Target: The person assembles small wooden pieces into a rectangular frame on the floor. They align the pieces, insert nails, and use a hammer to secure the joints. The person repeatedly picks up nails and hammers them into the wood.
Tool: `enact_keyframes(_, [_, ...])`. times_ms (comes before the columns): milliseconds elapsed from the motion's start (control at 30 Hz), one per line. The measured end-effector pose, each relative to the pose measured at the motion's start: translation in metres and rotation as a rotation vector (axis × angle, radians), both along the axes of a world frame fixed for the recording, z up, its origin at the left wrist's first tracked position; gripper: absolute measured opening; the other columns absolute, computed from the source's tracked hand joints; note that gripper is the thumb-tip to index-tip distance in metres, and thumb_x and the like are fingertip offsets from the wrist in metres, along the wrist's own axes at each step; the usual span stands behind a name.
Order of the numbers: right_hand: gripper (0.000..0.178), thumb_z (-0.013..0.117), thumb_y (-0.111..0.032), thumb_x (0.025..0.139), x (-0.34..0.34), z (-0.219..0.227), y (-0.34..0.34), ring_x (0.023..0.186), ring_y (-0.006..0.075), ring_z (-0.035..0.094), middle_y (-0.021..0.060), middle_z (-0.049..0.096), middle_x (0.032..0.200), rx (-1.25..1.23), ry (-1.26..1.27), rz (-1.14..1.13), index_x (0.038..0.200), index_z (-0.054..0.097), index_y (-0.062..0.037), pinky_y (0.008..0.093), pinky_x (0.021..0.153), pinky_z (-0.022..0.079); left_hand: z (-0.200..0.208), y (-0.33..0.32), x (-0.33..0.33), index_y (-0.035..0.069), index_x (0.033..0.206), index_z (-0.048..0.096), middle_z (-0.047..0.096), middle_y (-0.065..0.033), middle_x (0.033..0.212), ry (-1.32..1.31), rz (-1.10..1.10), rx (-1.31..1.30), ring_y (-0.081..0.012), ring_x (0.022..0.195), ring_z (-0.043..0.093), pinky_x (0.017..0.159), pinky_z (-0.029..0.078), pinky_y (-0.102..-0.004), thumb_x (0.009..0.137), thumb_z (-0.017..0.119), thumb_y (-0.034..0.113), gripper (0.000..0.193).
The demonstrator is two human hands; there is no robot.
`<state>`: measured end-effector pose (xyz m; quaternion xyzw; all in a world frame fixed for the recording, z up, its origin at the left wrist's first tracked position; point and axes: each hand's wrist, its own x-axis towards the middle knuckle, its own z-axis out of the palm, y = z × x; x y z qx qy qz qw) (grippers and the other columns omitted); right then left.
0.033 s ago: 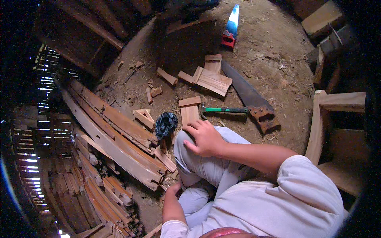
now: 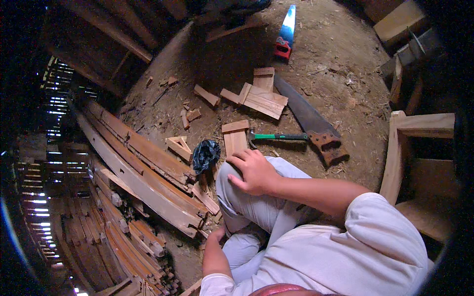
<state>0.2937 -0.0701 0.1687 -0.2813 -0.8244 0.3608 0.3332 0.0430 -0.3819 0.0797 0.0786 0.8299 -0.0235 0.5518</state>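
Observation:
My right hand [image 2: 254, 171] rests on my raised knee, palm down with its fingers spread, holding nothing. Low beside the other leg is my left hand [image 2: 216, 235]; its fingers are hidden. Just beyond the knee lies a hammer [image 2: 279, 137] with a green and black handle. Its head is beside a joined piece of pale wood [image 2: 235, 139]. An old handsaw [image 2: 308, 111] with a brown wooden handle lies to the right, its blade tip near another nailed wooden piece [image 2: 264, 100]. Farther off is a second handsaw [image 2: 285, 37] with a red handle.
Long planks and beams [image 2: 143, 170] are stacked along the left. A crumpled black plastic bag [image 2: 206, 155] sits by a triangular wood offcut [image 2: 178, 148]. Several more offcuts lie on the dirt floor [image 2: 355, 74]. A wooden frame [image 2: 392, 158] stands at the right.

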Motion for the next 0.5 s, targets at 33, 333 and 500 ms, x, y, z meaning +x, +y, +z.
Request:
enact_keyframes(33, [0.053, 0.065, -0.041, 0.089, 0.000, -0.002, 0.001, 0.112, 0.0373, 0.060, 0.0178, 0.064, 0.122, 0.006, 0.007, -0.005, 0.126, 0.064, -0.0048, 0.0473, 0.101, 0.044, -0.003, -0.002, 0.001, 0.007, 0.159, 0.029, 0.032, -0.0107, 0.163, -0.014, 0.032, 0.007, -0.0293, 0.151, 0.027, 0.123, 0.022, -0.0433, 0.101, 0.035, 0.067, 0.084])
enact_keyframes(333, [0.053, 0.066, -0.041, 0.087, -0.003, 0.002, 0.000, 0.114, 0.0352, 0.059, 0.0172, 0.064, 0.123, -0.036, -0.015, 0.023, 0.127, 0.064, -0.0053, 0.0471, 0.099, 0.044, -0.018, -0.019, -0.009, 0.006, 0.156, 0.038, 0.043, -0.0106, 0.158, -0.156, 0.521, 0.206, -0.0294, 0.147, 0.038, 0.119, 0.031, -0.0455, 0.099, 0.041, 0.068, 0.085])
enact_keyframes(500, [0.053, 0.066, -0.040, 0.087, 0.000, 0.000, 0.000, 0.113, 0.0353, 0.059, 0.0173, 0.064, 0.123, -0.011, -0.014, -0.001, 0.127, 0.063, -0.0050, 0.0473, 0.099, 0.044, -0.040, -0.006, -0.010, 0.005, 0.154, 0.042, 0.049, -0.0105, 0.155, -0.270, 0.773, 0.339, -0.0295, 0.144, 0.043, 0.118, 0.035, -0.0468, 0.098, 0.045, 0.069, 0.085])
